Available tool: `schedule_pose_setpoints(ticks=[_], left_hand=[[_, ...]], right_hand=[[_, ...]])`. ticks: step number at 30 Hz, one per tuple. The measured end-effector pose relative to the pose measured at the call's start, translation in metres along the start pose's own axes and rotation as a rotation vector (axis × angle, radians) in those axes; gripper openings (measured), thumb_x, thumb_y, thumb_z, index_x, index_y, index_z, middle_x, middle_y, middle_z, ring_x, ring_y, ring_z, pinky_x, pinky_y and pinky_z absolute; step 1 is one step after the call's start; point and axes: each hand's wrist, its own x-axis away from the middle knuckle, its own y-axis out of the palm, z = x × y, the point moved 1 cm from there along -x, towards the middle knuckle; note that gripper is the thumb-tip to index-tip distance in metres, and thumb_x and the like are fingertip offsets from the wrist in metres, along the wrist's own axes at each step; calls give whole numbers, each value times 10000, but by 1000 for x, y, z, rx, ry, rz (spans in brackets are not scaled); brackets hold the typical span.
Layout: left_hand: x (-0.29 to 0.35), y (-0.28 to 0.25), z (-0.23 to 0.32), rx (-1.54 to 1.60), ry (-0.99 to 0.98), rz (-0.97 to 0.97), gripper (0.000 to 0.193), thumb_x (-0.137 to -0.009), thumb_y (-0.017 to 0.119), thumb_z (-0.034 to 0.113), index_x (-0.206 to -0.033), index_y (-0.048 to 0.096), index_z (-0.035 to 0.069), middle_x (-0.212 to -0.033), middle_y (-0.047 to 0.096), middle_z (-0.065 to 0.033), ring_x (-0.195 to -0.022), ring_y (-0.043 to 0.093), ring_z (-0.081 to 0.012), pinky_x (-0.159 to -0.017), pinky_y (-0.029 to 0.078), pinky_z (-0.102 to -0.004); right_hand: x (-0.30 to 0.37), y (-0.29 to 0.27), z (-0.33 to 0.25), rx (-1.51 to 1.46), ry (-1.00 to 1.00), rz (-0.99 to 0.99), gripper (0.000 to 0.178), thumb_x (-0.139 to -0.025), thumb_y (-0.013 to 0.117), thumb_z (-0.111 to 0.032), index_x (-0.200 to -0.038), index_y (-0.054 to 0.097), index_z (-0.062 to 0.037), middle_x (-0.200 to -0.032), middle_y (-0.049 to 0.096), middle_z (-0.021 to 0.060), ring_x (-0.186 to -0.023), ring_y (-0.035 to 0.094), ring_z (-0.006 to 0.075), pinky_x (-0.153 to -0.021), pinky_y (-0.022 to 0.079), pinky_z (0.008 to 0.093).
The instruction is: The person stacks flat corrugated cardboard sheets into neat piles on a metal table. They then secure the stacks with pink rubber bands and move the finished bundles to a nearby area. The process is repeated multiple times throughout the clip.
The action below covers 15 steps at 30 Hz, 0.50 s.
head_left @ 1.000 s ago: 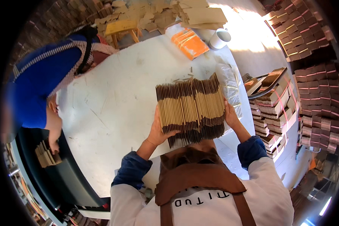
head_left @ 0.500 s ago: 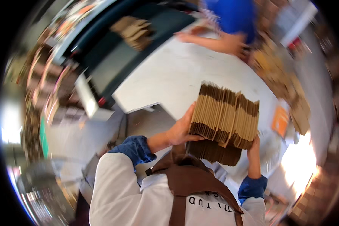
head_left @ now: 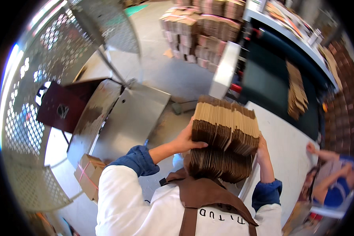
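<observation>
White tabletop (head_left: 281, 145) runs down the right side of the frame, mostly bare. A dark conveyor-type surface (head_left: 269, 84) at upper right has a stack of flat cardboard (head_left: 297, 92) lying on it. Concrete floor (head_left: 161, 69) at top carries stacked bundles (head_left: 196, 33), probably cartons.

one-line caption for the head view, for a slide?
Both hands, left hand and right hand, clamp a stack of flat cardboard sheets above a metal chute.
</observation>
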Motion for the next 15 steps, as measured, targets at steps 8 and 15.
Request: schedule_pose_setpoints(ticks=[8, 15], left_hand=[[82, -146, -9, 268, -412, 537, 552, -841, 745, 198, -1306, 516, 7, -1234, 610, -88, -1124, 582, -205, -982, 457, -358], [114, -242, -7, 703, -612, 847, 497, -898, 679, 216, -1307, 499, -3, -1219, 610, -125, -1089, 620, -223, -906, 533, -359]], right_hand=[[-218, 230, -67, 439, 210, -623, 664, -983, 302, -594, -1137, 617, -30, -791, 623, 86, -598, 588, 200, -497, 499, 329], [-330, 419, -84, 663, 117, -1143, 779, -974, 256, -622, -1014, 642, 53, -725, 647, 141, -555, 613, 243, -515, 535, 347]])
